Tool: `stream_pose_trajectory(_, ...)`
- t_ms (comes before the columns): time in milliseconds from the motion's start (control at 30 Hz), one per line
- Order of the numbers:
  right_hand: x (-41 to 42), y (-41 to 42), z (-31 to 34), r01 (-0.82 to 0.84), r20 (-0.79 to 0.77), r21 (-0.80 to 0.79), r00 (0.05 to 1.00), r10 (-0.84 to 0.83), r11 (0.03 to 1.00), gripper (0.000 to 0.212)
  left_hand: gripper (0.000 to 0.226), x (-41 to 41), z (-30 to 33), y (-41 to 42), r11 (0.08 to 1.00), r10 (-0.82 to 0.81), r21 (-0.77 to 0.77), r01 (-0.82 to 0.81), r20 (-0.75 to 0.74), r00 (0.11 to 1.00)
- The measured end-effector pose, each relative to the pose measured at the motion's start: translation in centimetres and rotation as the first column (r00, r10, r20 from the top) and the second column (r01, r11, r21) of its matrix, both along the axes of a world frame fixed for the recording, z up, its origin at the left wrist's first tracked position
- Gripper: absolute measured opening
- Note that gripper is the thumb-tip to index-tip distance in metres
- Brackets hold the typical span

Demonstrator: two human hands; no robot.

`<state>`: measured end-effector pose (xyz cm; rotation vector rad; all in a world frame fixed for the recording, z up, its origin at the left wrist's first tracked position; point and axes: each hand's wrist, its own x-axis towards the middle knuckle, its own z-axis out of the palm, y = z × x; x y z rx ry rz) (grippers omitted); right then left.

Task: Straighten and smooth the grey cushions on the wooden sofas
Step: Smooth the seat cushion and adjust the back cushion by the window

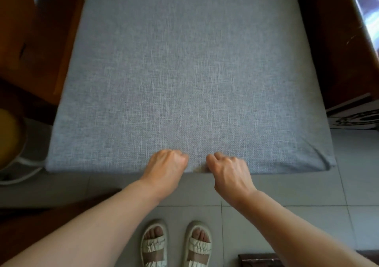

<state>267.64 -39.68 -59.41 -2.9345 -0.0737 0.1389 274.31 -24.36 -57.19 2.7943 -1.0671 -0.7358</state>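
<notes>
A large grey woven cushion [184, 71] lies flat on a wooden sofa and fills most of the view. Its near edge overhangs the tiled floor. My left hand [167, 165] and my right hand [228, 169] sit side by side at the middle of that near edge, knuckles up. Both have their fingers curled over the edge and grip the fabric. A small pucker of cloth shows between the hands. The fingertips are hidden under the edge. The cushion's near right corner [326, 162] is rounded with a slight crease.
Dark wooden sofa arms [41, 47] flank the cushion on both sides. A yellow round object [8, 137] and a white cable lie at the left. A patterned item [354, 119] sits at the right. My sandalled feet [176, 244] stand on grey floor tiles.
</notes>
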Motion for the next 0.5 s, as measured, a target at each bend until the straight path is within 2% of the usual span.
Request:
stream_pose_trajectory(133,0.6,-0.5,0.4,-0.048,-0.039,-0.010,0.998,0.048,0.999,0.048,0.033,0.6,0.9,0.0,0.997,-0.074,0.038,0.074,-0.001,0.997)
stream_pose_trajectory(200,1.4,-1.3,0.7,-0.063,0.022,0.052,0.998,0.062,0.997,0.024,0.033,1.3,1.2,0.3,0.992,-0.108,-0.052,0.111,0.050,0.993)
stream_pose_trajectory(233,1.9,-1.9,1.1,-0.037,0.040,0.099,0.999,0.033,0.994,0.010,0.040,1.8,1.1,0.6,0.991,-0.098,-0.089,0.103,0.060,0.993)
stream_pose_trajectory(300,3.1,-3.0,1.9,0.061,0.019,0.134,0.998,-0.064,0.989,0.020,0.046,3.2,1.5,1.0,0.992,-0.014,-0.126,0.019,0.040,0.999)
stream_pose_trajectory(333,3.9,-3.6,2.3,0.101,-0.025,0.109,0.995,-0.099,0.989,0.034,0.043,4.0,1.7,1.0,0.989,0.038,-0.143,-0.033,0.031,0.999)
stream_pose_trajectory(400,5.3,-4.5,3.4,0.086,-0.192,0.022,0.978,-0.080,0.996,0.072,0.053,5.5,2.5,0.6,0.991,0.120,-0.054,-0.120,0.007,0.993)
stream_pose_trajectory(433,5.9,-4.8,4.1,0.057,-0.314,0.013,0.948,-0.050,0.998,0.082,0.063,6.2,2.8,0.5,0.987,0.162,0.020,-0.162,0.002,0.987)
stream_pose_trajectory(500,7.2,-5.4,4.8,0.005,-0.457,0.018,0.890,0.004,1.000,0.085,0.070,8.1,3.5,0.0,0.962,0.248,0.136,-0.237,-0.066,0.967)
